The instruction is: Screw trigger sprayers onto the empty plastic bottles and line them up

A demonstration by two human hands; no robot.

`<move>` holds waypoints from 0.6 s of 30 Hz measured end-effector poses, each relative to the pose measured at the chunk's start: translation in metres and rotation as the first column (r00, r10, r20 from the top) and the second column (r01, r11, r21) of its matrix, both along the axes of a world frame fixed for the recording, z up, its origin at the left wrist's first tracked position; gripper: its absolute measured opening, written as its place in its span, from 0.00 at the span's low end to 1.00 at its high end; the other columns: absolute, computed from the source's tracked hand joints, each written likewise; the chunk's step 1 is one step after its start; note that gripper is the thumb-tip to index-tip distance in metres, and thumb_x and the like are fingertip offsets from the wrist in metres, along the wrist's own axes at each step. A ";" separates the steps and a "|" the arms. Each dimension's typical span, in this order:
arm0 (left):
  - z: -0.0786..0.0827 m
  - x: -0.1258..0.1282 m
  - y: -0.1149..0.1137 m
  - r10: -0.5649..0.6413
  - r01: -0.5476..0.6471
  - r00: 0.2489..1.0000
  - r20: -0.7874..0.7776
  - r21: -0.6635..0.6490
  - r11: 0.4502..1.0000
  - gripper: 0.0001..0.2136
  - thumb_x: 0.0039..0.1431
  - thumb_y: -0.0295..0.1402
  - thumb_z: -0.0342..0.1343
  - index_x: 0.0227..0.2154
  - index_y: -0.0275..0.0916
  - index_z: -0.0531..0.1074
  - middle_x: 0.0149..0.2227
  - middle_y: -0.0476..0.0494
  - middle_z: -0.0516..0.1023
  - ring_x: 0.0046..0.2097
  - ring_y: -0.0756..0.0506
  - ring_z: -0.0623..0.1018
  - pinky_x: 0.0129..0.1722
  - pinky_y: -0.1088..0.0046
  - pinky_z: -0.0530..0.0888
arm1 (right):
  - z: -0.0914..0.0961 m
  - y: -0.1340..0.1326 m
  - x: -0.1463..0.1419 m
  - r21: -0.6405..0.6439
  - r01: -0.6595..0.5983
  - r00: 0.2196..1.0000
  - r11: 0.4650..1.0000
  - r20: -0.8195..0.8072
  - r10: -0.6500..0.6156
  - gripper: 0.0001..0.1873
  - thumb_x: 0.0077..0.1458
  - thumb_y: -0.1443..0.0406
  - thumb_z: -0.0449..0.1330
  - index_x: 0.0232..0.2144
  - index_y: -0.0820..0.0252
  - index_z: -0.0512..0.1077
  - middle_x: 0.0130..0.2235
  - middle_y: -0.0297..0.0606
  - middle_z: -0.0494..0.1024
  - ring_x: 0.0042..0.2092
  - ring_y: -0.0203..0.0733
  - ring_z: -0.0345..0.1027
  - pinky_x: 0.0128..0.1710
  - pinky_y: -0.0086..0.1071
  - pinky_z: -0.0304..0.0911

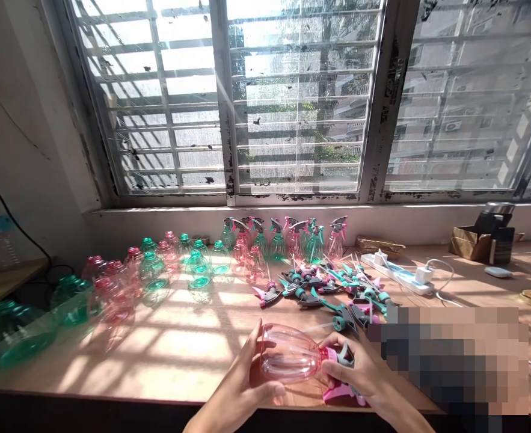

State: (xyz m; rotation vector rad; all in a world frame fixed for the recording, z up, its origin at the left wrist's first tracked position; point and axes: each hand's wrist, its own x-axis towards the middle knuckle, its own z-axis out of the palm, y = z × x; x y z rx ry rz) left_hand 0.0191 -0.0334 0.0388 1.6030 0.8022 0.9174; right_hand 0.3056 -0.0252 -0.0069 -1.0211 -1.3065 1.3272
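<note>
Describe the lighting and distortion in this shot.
Head view: harsh sunlight through the window blows out the glass, throwing barred shadows across the table; bottles at the left edge look stretched; a pixelated block hides the lower right.
</note>
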 end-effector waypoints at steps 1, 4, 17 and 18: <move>0.001 0.000 0.000 0.021 -0.021 1.000 -0.022 0.011 1.000 0.44 0.57 0.49 0.67 0.71 0.60 0.48 0.72 0.41 0.57 0.70 0.30 0.60 0.68 0.49 0.60 | 0.000 0.000 0.000 0.007 -0.012 1.000 1.000 0.002 0.012 0.29 0.45 0.46 0.74 0.39 0.56 0.70 0.22 0.30 0.79 0.24 0.40 0.70 0.27 0.34 0.62; 0.004 -0.001 -0.001 0.033 -0.029 0.996 -0.080 0.043 0.999 0.40 0.60 0.48 0.65 0.71 0.57 0.51 0.72 0.40 0.57 0.71 0.30 0.58 0.69 0.49 0.59 | 0.004 -0.001 0.001 0.017 -0.021 1.000 1.000 -0.023 0.021 0.28 0.48 0.46 0.73 0.39 0.58 0.70 0.23 0.33 0.81 0.25 0.40 0.72 0.28 0.33 0.63; -0.002 -0.003 0.002 -0.009 0.012 0.997 -0.076 0.041 0.999 0.48 0.58 0.51 0.65 0.73 0.57 0.41 0.69 0.38 0.63 0.68 0.31 0.65 0.65 0.52 0.66 | 0.005 0.000 0.000 0.011 0.003 1.000 1.000 -0.014 -0.003 0.28 0.47 0.46 0.73 0.39 0.59 0.71 0.23 0.33 0.81 0.25 0.42 0.74 0.28 0.35 0.67; 0.000 -0.003 0.001 -0.004 0.006 0.997 -0.074 0.026 1.000 0.46 0.58 0.52 0.64 0.72 0.56 0.44 0.69 0.38 0.62 0.68 0.31 0.64 0.66 0.52 0.64 | 0.005 0.000 0.000 0.014 -0.002 1.000 1.000 -0.011 0.002 0.28 0.46 0.46 0.73 0.39 0.58 0.71 0.23 0.33 0.81 0.25 0.42 0.74 0.28 0.35 0.67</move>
